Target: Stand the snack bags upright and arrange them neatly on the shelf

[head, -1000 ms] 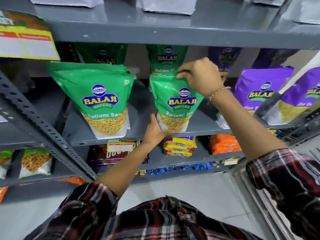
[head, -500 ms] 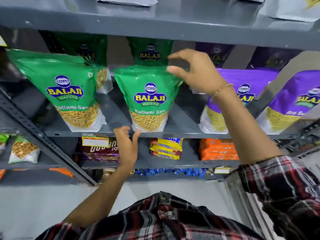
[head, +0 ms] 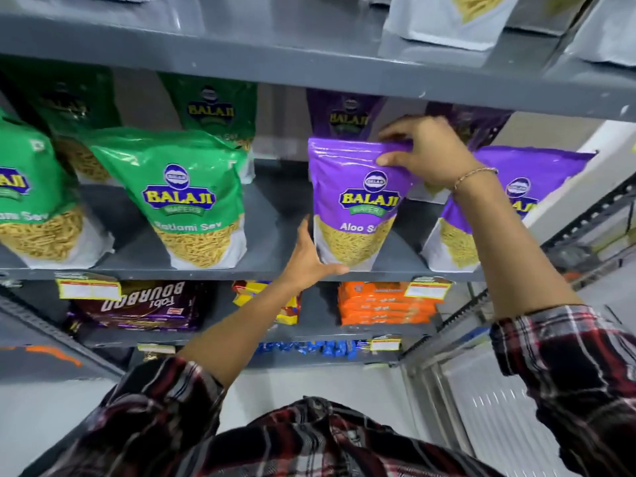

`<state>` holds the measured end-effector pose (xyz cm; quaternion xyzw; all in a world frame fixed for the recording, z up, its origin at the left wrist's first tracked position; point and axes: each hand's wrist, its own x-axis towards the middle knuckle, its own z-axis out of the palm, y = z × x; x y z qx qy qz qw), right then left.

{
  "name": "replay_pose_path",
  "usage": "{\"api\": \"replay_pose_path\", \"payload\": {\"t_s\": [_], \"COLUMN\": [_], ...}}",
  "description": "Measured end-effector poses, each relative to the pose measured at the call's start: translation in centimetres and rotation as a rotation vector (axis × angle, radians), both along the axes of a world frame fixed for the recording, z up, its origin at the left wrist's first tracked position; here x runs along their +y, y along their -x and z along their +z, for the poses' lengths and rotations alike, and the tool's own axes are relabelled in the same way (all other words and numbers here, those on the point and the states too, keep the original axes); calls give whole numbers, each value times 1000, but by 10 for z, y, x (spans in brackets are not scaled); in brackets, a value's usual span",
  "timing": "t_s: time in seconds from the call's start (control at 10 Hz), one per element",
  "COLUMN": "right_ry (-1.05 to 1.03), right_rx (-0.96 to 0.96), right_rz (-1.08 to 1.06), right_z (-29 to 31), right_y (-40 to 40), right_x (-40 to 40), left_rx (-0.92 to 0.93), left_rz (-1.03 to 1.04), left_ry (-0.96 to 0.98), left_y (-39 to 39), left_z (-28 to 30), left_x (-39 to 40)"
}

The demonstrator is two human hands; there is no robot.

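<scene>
Grey shelf (head: 275, 215) carries upright green bags (head: 192, 197) and purple bags (head: 354, 204).

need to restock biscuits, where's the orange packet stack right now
In the head view the orange packet stack lies on the shelf below the snack bags, right of centre, directly under the purple Aloo Sev bag and right of the yellow packets.

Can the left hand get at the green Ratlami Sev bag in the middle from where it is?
Probably yes. The left hand rests at the purple Aloo Sev bag's lower left corner, and only bare shelf lies between it and the green Ratlami Sev bag.
</scene>
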<state>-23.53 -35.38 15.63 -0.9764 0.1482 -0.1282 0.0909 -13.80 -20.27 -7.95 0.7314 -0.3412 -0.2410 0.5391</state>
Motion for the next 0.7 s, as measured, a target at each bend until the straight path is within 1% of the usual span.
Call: {"api": "replay_pose_path", "payload": {"t_s": [0.1, 0.3, 0.4, 0.5, 0.6, 0.7], "right_ry": [55, 86, 82, 143, 133, 179], "right_rx": [1, 25, 17, -11, -303, -492], "right_rz": [-12, 6, -13, -16, -13, -134], "right_z": [-4, 2, 2, -8, -38, -99], "right_y": [-7, -13, -9, -4, 7, 18], "right_x": [-6, -4, -2, 1, 27, 66], "left_rx": [-33, -135, -135, -63, -48, -323], "left_rz": [72, 96, 96, 37, 73, 244], "left_ry": [-36, -72, -105, -92, -17, 122], "left_y": [9, 10, 13, 12, 21, 22], "left_z": [-4, 1, 5, 5, 16, 35], "left_x": [-11, -12, -12, -5, 12, 29]}}
